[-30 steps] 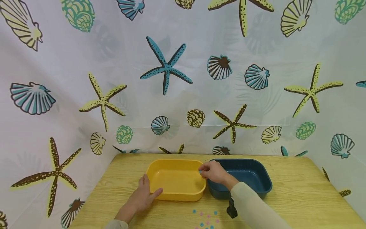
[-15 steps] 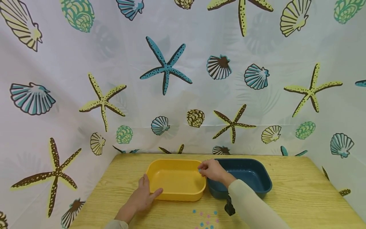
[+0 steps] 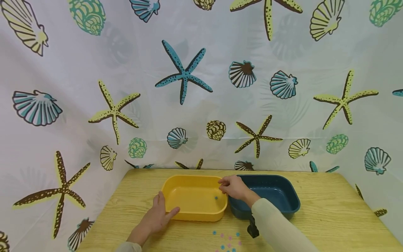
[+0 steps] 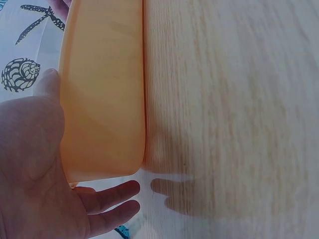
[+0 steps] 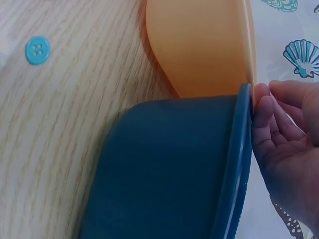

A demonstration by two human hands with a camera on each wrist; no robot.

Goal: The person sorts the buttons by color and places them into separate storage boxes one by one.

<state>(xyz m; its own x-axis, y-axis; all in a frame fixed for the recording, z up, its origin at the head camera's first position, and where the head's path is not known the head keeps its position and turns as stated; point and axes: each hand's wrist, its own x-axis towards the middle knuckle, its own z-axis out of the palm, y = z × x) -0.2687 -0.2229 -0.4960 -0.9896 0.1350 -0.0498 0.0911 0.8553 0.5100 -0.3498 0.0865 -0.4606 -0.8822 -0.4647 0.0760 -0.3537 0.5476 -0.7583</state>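
Note:
My left hand [image 3: 156, 215] holds the left front corner of a yellow plastic tub [image 3: 195, 217], its thumb at the front rim and fingers along the end wall. In the left wrist view, two fingers of that hand [image 4: 35, 159] extend beside the tub's end. Above the tub's right end is my right hand [image 3: 234, 187], its fingers loosely bent with nothing visible between them. Inside the tub, below those fingertips, a small blue button [image 3: 216, 198] shows near the right side. The right wrist view shows the right hand [image 5: 294, 134] by the meeting rims.
A dark blue tub [image 3: 277, 196] stands against the yellow one, partly behind the right forearm. Several pink and blue buttons lie on the wooden table [image 3: 330, 210] in front; one blue button [image 5: 37, 50] has four holes. A shell-and-starfish curtain [image 3: 201, 112] surrounds the back and sides.
The blue button, earlier between the right hand's fingertips, has left them and is now in the yellow tub. The right hand has barely shifted; the left hand stays at the tub's corner.

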